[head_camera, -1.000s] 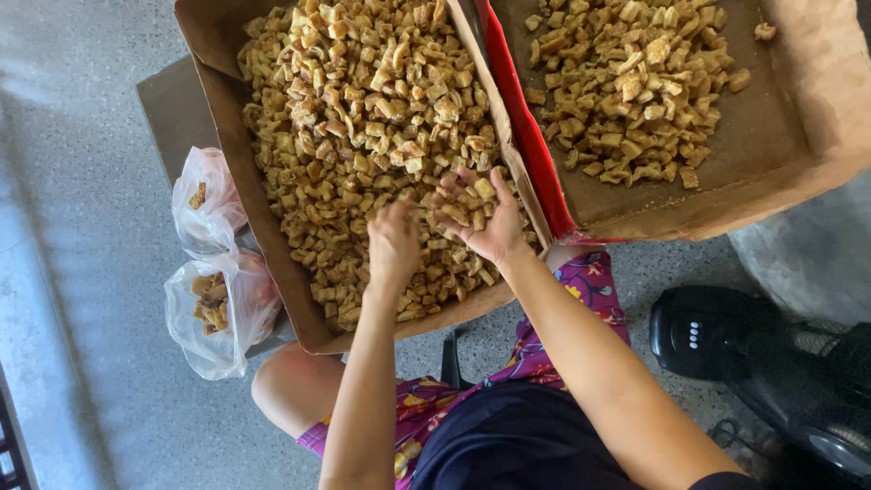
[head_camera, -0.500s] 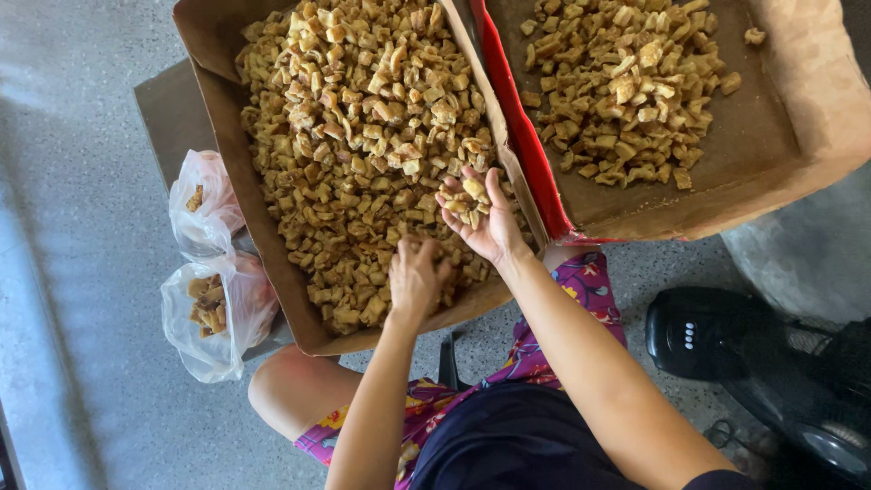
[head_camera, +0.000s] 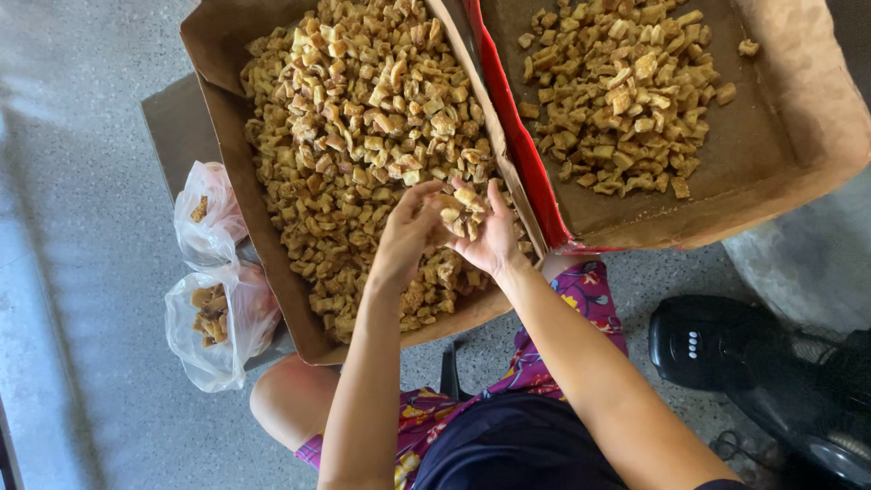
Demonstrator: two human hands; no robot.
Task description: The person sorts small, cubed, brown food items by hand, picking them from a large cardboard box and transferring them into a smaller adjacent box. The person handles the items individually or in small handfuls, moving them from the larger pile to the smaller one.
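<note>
Both hands were over the near end of the big cardboard box [head_camera: 227, 195], the one heaped with golden-brown fried pieces [head_camera: 363, 136]. The right hand [head_camera: 490, 238] was cupped palm up, fingers spread open, and a small pile of the pieces [head_camera: 464, 207] sat loose in it — cradled, not squeezed. The left hand [head_camera: 408, 234] came in right beside it, fingers curled down toward that palm and touching the handful; whether it had pinched a piece of its own I could not tell, the fingertips were hidden against the pile. Everything else stayed in the box below, heaped thick to the far end.

Off to the right, touching the first, stood a second cardboard box [head_camera: 798, 172] with a red edge, holding a thinner scatter of the same pieces. On the left, on the speckled floor [head_camera: 82, 272], two clear plastic bags [head_camera: 218, 299] lay just beside the big box, each with a few pieces inside. A black fan base [head_camera: 717, 340] sat by the person's right side.
</note>
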